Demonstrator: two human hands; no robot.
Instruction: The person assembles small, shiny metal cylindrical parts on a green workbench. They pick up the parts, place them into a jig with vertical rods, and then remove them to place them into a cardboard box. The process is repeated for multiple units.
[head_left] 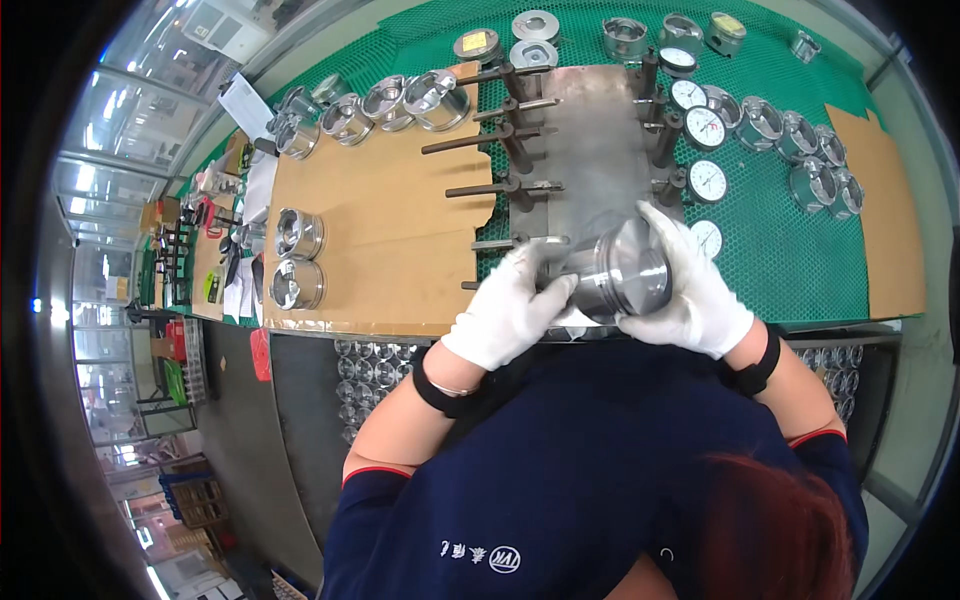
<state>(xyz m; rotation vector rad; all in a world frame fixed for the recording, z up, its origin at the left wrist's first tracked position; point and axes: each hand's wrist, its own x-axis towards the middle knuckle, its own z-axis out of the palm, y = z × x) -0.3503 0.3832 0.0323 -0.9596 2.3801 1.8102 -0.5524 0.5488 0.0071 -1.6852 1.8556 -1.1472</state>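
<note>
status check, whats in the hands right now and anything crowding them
Left hand and right hand, white gloves, both clasp one shiny metal piston. Held above the grey gauge plate. Dial gauges close on the right; more pistons sit apart, left.

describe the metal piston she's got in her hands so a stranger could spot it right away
Start at the grey metal plate on the green mesh bench. At its near edge, two white-gloved hands, left hand and right hand, grip a shiny cylindrical piston. It alone is held on its side; the others stand on cardboard or mesh.
</note>
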